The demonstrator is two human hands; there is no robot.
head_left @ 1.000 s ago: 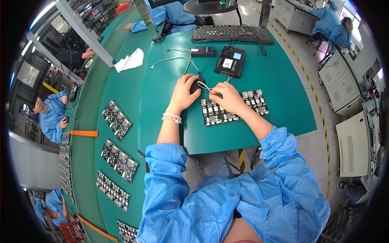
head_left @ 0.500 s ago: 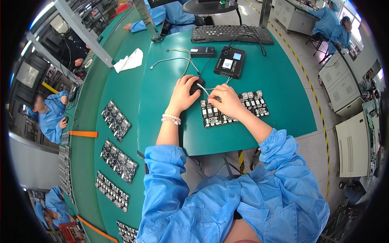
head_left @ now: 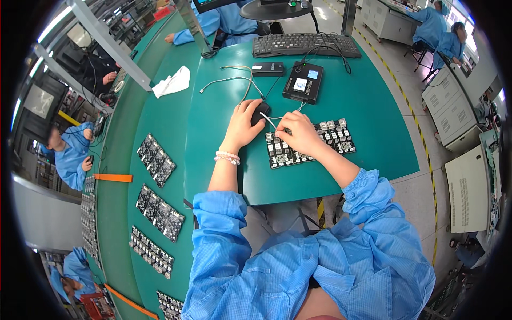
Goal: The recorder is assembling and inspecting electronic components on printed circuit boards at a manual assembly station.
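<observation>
My left hand (head_left: 242,127) rests over a black computer mouse (head_left: 261,112), its fingers curved along the top. Between the fingertips of my right hand (head_left: 300,133) is the end of a white cable (head_left: 268,121), pinched over the left part of a circuit board panel (head_left: 341,140). Metal connectors line the far edge of this panel, which lies flat and is partly covered by my right hand. The cable's tip is hidden by my fingers. Beyond the panel sits a black tester box (head_left: 303,82) with a small lit screen; thin white leads run from its near end.
A black keyboard (head_left: 306,46), a small black device (head_left: 268,69) and a loose cable (head_left: 226,78) lie toward the back. To the left are a white cloth (head_left: 172,82) and several board panels (head_left: 160,212). A grey post (head_left: 109,45) stands far left. Co-workers sit around.
The view has shifted slightly, so everything sits a little further right. Both hands keep their places on the mouse and the cable.
</observation>
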